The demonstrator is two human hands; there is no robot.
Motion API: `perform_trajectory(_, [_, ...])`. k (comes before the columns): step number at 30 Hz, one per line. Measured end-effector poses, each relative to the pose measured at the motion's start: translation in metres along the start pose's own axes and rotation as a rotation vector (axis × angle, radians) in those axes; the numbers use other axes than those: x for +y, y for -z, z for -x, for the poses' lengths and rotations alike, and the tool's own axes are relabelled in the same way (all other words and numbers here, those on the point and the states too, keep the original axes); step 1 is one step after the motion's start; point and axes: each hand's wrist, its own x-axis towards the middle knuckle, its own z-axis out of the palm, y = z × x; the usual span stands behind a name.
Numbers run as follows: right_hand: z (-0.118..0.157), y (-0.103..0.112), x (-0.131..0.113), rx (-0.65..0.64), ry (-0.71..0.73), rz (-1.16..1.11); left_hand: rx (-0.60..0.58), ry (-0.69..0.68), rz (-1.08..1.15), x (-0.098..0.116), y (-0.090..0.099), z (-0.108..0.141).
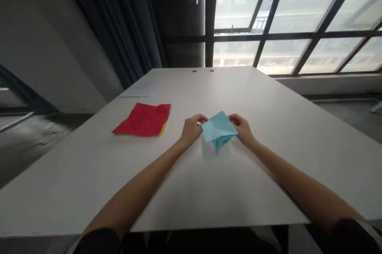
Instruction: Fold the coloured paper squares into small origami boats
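Note:
A light blue folded paper [219, 127] is held between my two hands above the white table, with a darker flap pointing down beneath its top layer. My left hand [192, 127] pinches its left corner. At the right corner, my right hand [241, 127] grips the same paper, its fingertips partly behind it. To the left lies a red sheet [145, 120] with uneven edges, and yellow and light blue edges show from under it.
The white table [185, 202] runs away from me toward the windows. On its far left lies a pale printed sheet [141, 88]. Two small round holes are near the far edge. A dark blue curtain [119, 19] hangs beyond the left side.

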Motion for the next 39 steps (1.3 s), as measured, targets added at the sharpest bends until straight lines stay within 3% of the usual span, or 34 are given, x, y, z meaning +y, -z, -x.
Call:
perform_trajectory(4, [0.002, -0.002, -0.004, 0.007, -0.004, 0.017, -0.075, -0.058, -0.010, 0.000, 0.004, 0.001])
perform_trajectory(10, [0.004, -0.001, -0.006, 0.051, 0.047, 0.089, -0.376, -0.246, -0.054, 0.006, 0.025, -0.007])
perform_trajectory(14, [0.004, -0.002, -0.004, 0.038, 0.089, 0.174, -0.612, -0.282, -0.003, 0.013, 0.042, -0.012])
perform_trajectory(18, [0.007, -0.004, -0.009, 0.058, 0.220, 0.259, -0.649, -0.270, 0.175, 0.019, 0.051, -0.014])
perform_trajectory(22, [0.013, -0.003, -0.021, 0.093, 0.435, 0.396, -0.568, -0.260, 0.338, 0.024, 0.048, -0.014])
perform_trajectory(26, [0.017, 0.000, -0.024, 0.058, 0.644, 0.500, -0.342, -0.211, 0.103, 0.029, 0.036, -0.011])
perform_trajectory(29, [0.018, 0.000, -0.022, -0.002, 0.744, 0.530, -0.272, -0.350, -0.026, 0.032, 0.027, -0.009])
perform_trajectory(33, [0.020, -0.003, -0.020, -0.015, 0.760, 0.515, -0.230, -0.431, -0.054, 0.032, 0.022, -0.009])
perform_trajectory(39, [0.020, 0.002, -0.019, -0.123, 0.581, 0.336, -0.097, -0.242, -0.004, 0.028, 0.024, -0.011])
